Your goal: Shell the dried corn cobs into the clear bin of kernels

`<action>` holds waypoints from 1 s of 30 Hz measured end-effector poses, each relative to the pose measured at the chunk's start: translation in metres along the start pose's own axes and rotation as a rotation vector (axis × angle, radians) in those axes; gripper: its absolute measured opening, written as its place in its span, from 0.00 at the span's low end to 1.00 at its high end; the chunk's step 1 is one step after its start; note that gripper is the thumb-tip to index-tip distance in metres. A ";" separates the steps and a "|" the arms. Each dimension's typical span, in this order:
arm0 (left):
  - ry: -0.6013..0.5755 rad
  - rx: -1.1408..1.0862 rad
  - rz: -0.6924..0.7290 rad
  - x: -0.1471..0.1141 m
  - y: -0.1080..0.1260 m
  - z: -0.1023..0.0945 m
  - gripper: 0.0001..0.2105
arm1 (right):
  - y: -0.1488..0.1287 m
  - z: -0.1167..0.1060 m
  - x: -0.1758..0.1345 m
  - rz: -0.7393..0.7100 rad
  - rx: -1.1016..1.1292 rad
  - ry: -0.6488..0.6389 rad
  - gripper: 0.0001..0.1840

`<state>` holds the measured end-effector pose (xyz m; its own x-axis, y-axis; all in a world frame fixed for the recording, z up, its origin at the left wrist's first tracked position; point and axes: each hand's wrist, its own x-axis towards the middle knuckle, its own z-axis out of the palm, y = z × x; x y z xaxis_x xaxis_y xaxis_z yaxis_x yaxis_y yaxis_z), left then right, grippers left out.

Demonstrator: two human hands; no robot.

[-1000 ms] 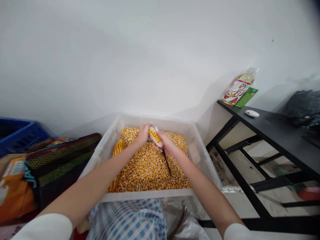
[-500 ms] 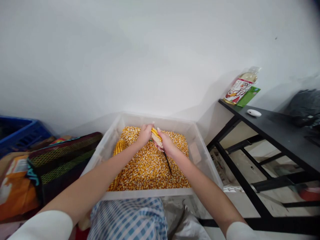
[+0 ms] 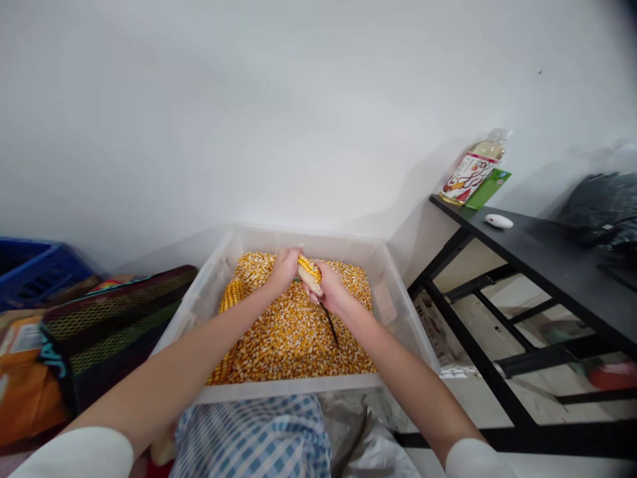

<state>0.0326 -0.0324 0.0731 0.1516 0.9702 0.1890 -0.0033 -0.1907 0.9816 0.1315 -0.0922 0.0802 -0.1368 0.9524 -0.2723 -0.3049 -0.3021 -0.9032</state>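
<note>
Between my hands is a corn cob, partly stripped: yellow kernels on its upper side, a pale bare stretch below. My left hand is closed on its far-left end. My right hand wraps its right side. A thin dark rod-like thing sticks out below my right hand and slants down over the kernels; whether that hand grips it is hidden. Under both hands lie loose corn kernels in a translucent plastic bin. Whole yellow corn cobs rest along the bin's left side.
Right of the bin stands a black table bearing a bottle, a green packet and a white oval object. To the left are a mesh bag, an orange package and a blue crate. A wall rises behind.
The view has shifted slightly, moving the scene a little. The cob is turned slightly between my hands, and both hands keep hold of it.
</note>
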 end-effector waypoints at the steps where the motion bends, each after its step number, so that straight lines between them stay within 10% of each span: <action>1: -0.008 0.001 0.000 0.000 -0.001 0.000 0.18 | 0.000 -0.002 0.002 0.016 0.017 -0.017 0.28; 10: 0.060 -0.062 0.035 0.011 -0.001 -0.011 0.15 | -0.009 -0.008 0.003 -0.118 -0.100 0.208 0.22; 22: -0.098 -0.112 -0.081 0.012 -0.008 -0.009 0.17 | 0.010 -0.011 0.007 -0.274 -0.419 0.018 0.20; 30: 0.011 -0.016 -0.016 0.006 -0.003 -0.008 0.18 | 0.013 -0.003 0.006 -0.137 -0.190 -0.041 0.26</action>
<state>0.0256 -0.0246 0.0718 0.1414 0.9747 0.1734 -0.0163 -0.1728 0.9848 0.1293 -0.0905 0.0656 -0.1455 0.9804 -0.1330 -0.1414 -0.1536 -0.9780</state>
